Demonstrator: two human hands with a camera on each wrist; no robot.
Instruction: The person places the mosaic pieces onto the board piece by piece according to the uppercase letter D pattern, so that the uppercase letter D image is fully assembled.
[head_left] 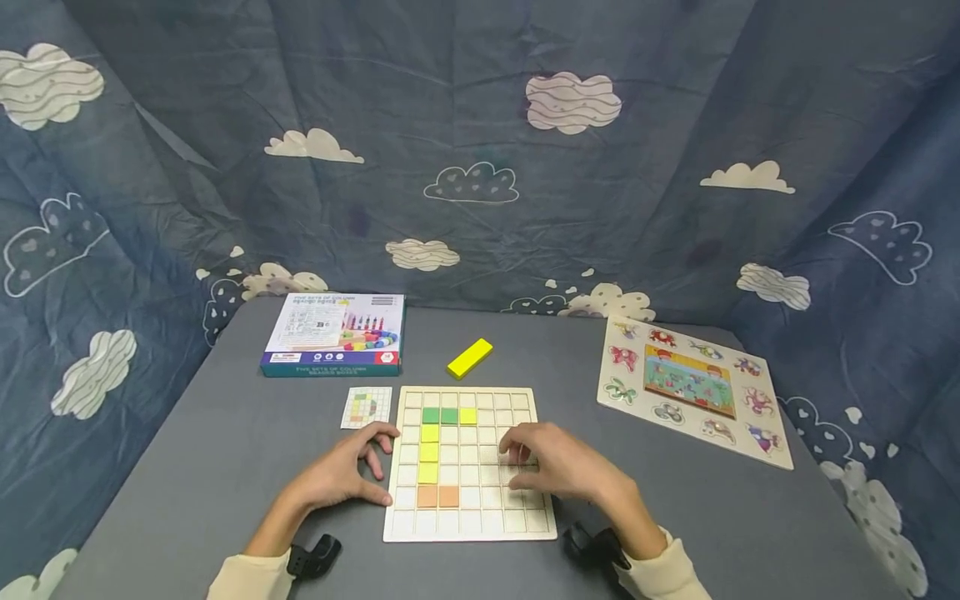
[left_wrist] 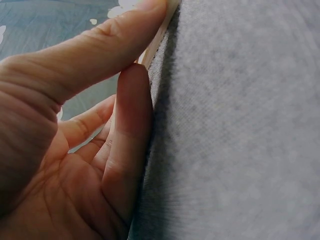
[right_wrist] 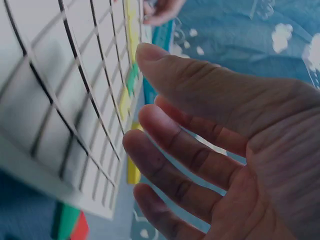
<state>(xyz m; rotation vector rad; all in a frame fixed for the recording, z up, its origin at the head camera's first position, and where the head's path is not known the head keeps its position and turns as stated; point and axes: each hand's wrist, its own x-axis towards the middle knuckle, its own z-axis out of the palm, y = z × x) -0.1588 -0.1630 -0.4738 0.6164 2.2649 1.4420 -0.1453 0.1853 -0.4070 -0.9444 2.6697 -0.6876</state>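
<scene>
A box point(head_left: 330, 358) is lying far left, a yellow block point(head_left: 470, 358) beyond the board point(head_left: 469, 475), a puzzle point(head_left: 688, 383) far right. The right hand point(head_left: 566, 462), fingers parted, is covering right-side cells; the left hand point(head_left: 337, 475), fingers apart, is touching the left edge. The pale board is lying centrally, bearing green, yellow and orange squares point(head_left: 428, 452).

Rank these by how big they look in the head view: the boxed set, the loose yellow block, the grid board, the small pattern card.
1. Grid board
2. Boxed set
3. Pattern card
4. Yellow block

The board also lies nearer the camera than the box.
</scene>
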